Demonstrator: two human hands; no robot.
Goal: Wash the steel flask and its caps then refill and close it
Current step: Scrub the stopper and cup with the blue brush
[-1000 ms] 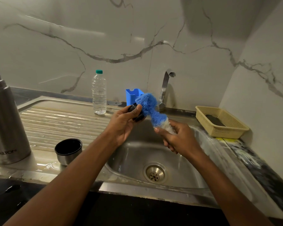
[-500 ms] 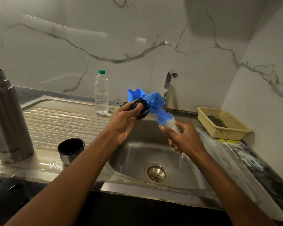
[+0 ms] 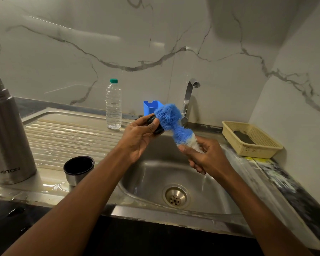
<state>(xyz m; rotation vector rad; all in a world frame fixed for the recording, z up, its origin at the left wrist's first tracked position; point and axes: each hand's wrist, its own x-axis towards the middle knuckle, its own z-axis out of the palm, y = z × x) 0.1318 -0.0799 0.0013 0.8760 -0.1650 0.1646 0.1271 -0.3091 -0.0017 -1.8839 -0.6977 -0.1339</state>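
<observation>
Head view showed both forearms reaching over the sink [image 3: 150, 182]. Nearest on the wet drainboard stood a steel cup cap [image 3: 79, 169], mouth up, beside the open steel flask [image 3: 8, 133] lettered "MILTON". Above the basin, the left hand [image 3: 139, 139] pinched a small black inner cap [image 3: 155, 123] against a blue bottle brush [image 3: 171, 120], its handle gripped by the right hand [image 3: 204, 156]. Farther back stood a water bottle [image 3: 113, 105], label unreadable.
</observation>
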